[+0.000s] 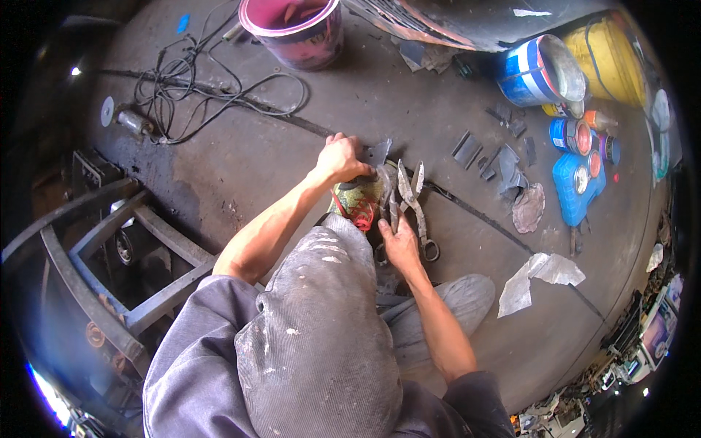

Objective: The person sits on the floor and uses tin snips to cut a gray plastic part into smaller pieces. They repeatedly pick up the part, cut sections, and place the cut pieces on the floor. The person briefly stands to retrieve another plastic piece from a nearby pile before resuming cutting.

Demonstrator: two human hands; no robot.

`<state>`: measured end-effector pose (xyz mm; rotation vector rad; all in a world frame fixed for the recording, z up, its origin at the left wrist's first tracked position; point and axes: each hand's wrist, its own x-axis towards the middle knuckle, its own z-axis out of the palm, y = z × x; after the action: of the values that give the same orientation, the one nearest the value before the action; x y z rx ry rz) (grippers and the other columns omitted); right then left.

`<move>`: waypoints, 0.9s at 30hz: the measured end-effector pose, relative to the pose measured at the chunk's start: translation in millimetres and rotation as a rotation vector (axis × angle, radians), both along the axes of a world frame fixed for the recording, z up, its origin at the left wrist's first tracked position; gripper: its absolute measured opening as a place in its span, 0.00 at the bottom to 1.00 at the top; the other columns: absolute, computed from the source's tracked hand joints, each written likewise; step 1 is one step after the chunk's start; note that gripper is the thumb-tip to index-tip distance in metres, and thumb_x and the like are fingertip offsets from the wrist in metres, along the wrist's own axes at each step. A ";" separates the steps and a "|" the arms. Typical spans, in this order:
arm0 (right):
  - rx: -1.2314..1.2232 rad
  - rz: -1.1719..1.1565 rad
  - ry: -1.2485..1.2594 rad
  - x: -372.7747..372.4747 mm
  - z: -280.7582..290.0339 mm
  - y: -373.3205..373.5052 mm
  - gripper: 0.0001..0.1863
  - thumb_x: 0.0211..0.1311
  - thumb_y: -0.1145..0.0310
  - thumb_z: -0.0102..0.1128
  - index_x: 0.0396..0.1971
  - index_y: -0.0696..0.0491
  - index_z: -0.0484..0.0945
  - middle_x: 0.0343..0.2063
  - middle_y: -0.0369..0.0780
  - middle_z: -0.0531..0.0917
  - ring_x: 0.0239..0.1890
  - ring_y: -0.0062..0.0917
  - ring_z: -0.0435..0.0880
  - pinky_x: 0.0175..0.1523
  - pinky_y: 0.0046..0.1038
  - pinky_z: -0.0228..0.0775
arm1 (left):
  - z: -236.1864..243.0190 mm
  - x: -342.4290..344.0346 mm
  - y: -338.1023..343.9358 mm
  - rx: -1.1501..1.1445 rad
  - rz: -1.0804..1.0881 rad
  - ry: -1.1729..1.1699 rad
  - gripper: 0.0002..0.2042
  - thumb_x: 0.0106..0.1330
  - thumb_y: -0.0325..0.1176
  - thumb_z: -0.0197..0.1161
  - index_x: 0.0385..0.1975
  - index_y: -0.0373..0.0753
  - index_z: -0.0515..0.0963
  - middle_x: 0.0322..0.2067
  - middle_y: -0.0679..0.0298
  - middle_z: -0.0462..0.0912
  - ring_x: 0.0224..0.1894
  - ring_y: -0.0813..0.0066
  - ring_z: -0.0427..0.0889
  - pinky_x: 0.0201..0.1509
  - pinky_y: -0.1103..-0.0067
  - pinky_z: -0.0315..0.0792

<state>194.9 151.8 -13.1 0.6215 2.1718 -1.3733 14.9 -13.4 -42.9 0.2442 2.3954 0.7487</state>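
Note:
My left hand (pixel 340 158) is curled at the toe of my patterned shoe (pixel 349 198) with red laces, its thumb pressed against a small grey sheet-metal piece (pixel 378 152). Close to it, my right hand (pixel 401 247) is closed around the handle of a dark metal tool that looks like pliers (pixel 390 196); the tool's upper end lies near the left thumb. Just right of that tool, a pair of tin snips (pixel 411 191) rests with its blades spread. One ring handle shows beyond my right fingers, and part of the handles is hidden by my hand.
Cut metal scraps (pixel 467 150) and a torn pale sheet (pixel 540 277) lie to the right. Paint cans (pixel 527 73) and a blue jug (pixel 573 186) stand beyond. A pink bucket (pixel 292 33), tangled cable (pixel 179 91), power tool (pixel 133 123) and metal frame (pixel 164 299) are leftward.

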 end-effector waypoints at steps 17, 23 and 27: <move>-0.294 0.001 0.076 -50.9 48.2 26.1 0.19 0.65 0.63 0.59 0.52 0.57 0.74 0.34 0.33 0.77 0.40 0.18 0.74 0.49 0.26 0.69 | 75.7 -0.8 -26.9 0.505 0.429 -0.205 0.15 0.57 0.34 0.64 0.42 0.33 0.81 0.34 0.54 0.85 0.38 0.66 0.84 0.46 0.73 0.75; -0.375 -0.083 -0.027 -46.2 44.7 20.8 0.21 0.64 0.63 0.60 0.54 0.57 0.73 0.37 0.33 0.78 0.41 0.19 0.74 0.51 0.26 0.68 | 64.9 1.0 -23.8 0.332 0.155 0.338 0.10 0.52 0.30 0.66 0.34 0.37 0.82 0.30 0.58 0.80 0.38 0.56 0.77 0.45 0.67 0.71; -0.425 -0.069 -0.035 -54.9 60.2 12.3 0.30 0.63 0.65 0.60 0.64 0.57 0.65 0.32 0.27 0.70 0.34 0.13 0.68 0.40 0.18 0.63 | 59.5 4.8 -22.7 0.302 0.112 0.531 0.08 0.49 0.26 0.67 0.30 0.39 0.81 0.30 0.61 0.77 0.38 0.58 0.74 0.46 0.67 0.68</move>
<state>140.1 164.1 47.2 0.5527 1.7634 -1.7755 19.7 -36.1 16.7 0.4856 2.7967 1.2260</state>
